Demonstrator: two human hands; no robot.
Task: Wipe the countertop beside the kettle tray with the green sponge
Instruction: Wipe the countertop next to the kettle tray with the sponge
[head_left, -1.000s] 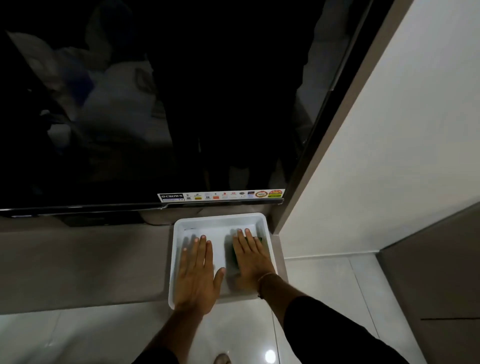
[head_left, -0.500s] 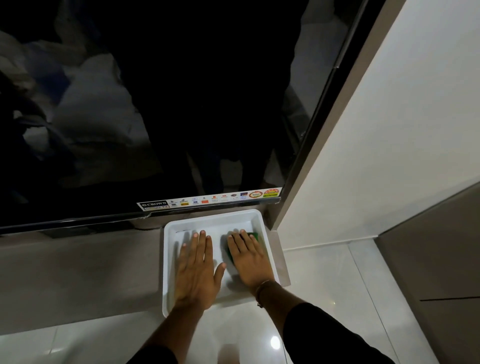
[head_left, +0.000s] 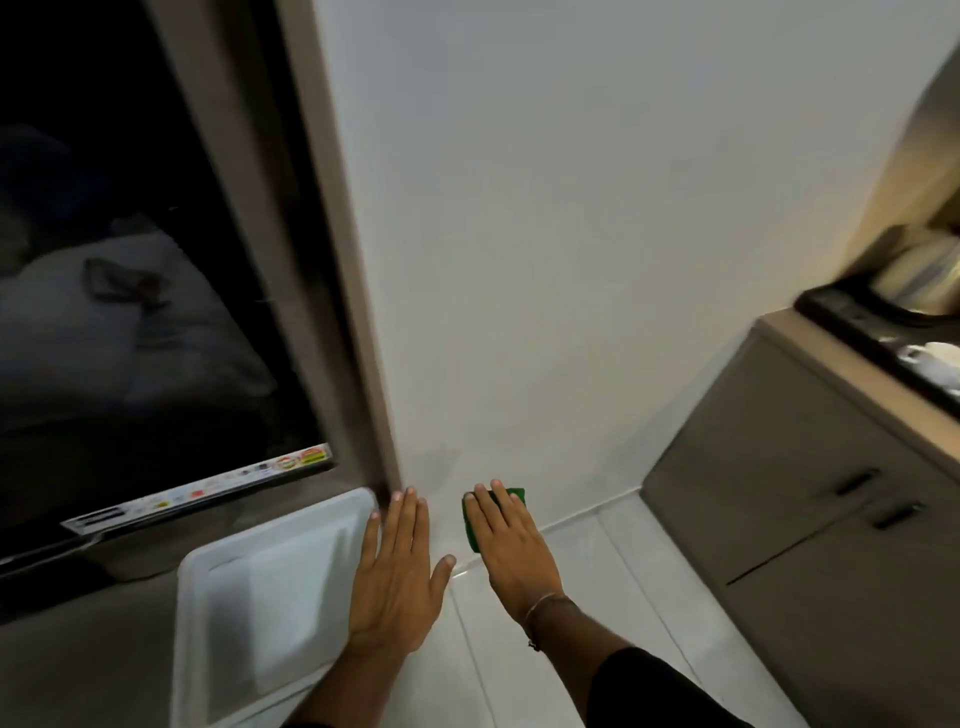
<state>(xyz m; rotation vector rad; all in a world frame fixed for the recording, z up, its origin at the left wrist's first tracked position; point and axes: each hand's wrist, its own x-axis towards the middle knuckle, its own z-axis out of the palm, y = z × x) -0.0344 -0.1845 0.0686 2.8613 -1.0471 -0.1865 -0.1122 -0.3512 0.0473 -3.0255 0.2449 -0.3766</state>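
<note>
The green sponge (head_left: 471, 531) sticks out from under the fingers of my right hand (head_left: 514, 551), which lies flat over it and carries it in the air in front of the white wall. My left hand (head_left: 397, 571) is open with its fingers spread, hovering over the right edge of a white plastic tray (head_left: 228, 597). The black kettle tray (head_left: 852, 318) with a blurred kettle (head_left: 919, 275) sits on the beige countertop (head_left: 841, 382) far to the right, well away from both hands.
A large dark TV screen (head_left: 104, 260) fills the left, above a grey ledge holding the white tray. A white wall (head_left: 519, 260) stands ahead. Grey cabinet doors (head_left: 779, 467) with black handles are below the countertop. Glossy white floor tiles (head_left: 571, 665) lie beneath my arms.
The view has swung right, bringing in the counter and kettle tray. Both hands have left the white tray's inside; the right hand has carried the sponge out to the right.
</note>
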